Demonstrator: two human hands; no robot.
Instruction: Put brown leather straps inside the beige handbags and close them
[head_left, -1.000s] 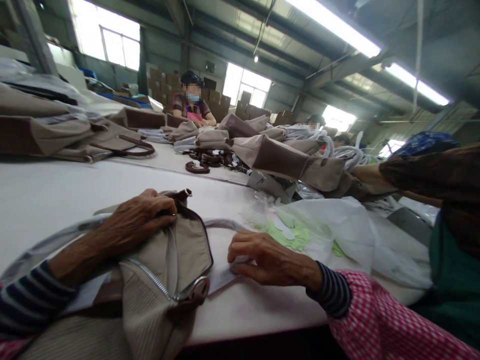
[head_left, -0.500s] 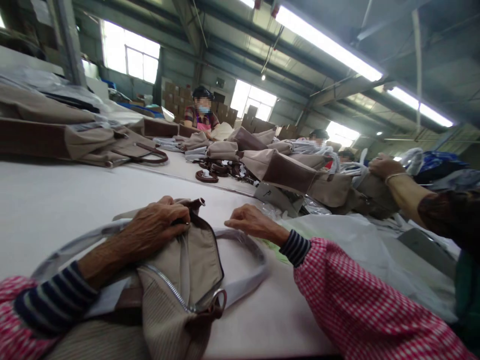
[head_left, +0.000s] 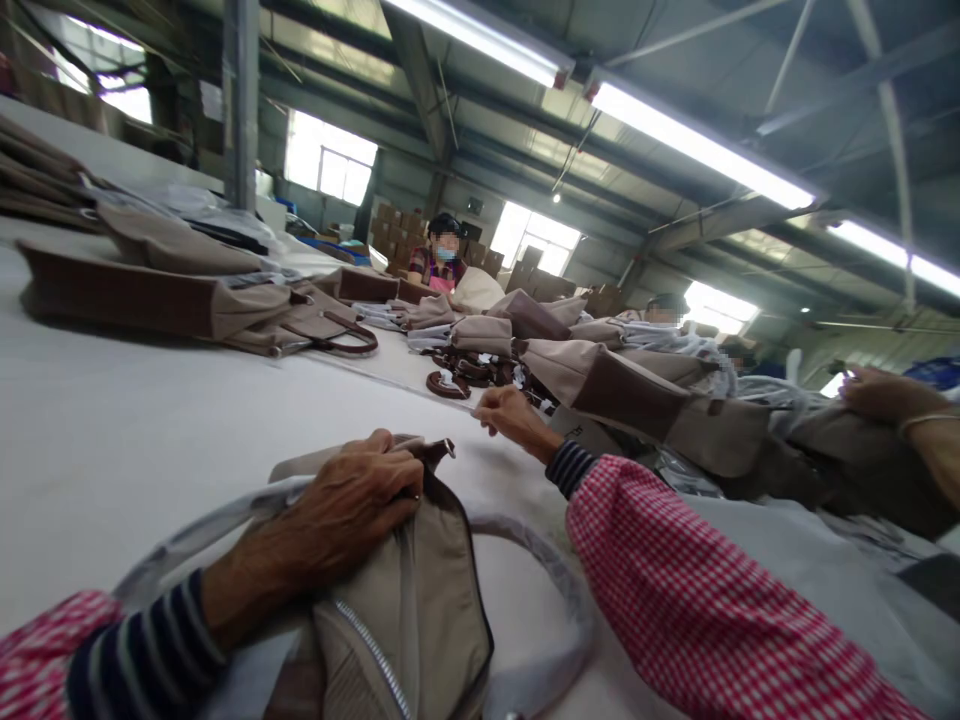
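A beige handbag [head_left: 435, 585] with dark brown trim and a silver zipper lies in front of me, its top unzipped and pale lining showing. My left hand [head_left: 349, 505] is closed on the bag's top edge near a small brown tab with a metal ring. Wrapped in clear plastic, the bag's handle [head_left: 551, 560] loops out to the right. My right hand [head_left: 516, 415] is stretched out above the table, loosely bent, with nothing visible in its fingers. Just beyond it lies a heap of coiled brown straps [head_left: 469, 370] with white wrapping.
More beige and brown bags [head_left: 630, 385] are piled across the back and right. Others [head_left: 120, 300] lie at the far left of the white table [head_left: 150, 440]. A co-worker's hand [head_left: 892, 395] is at the right; another person [head_left: 442, 255] sits opposite.
My right hand has moved forward, away from the bag's handle and towards the brown straps. My left hand keeps its grip on the bag. The view has turned left.
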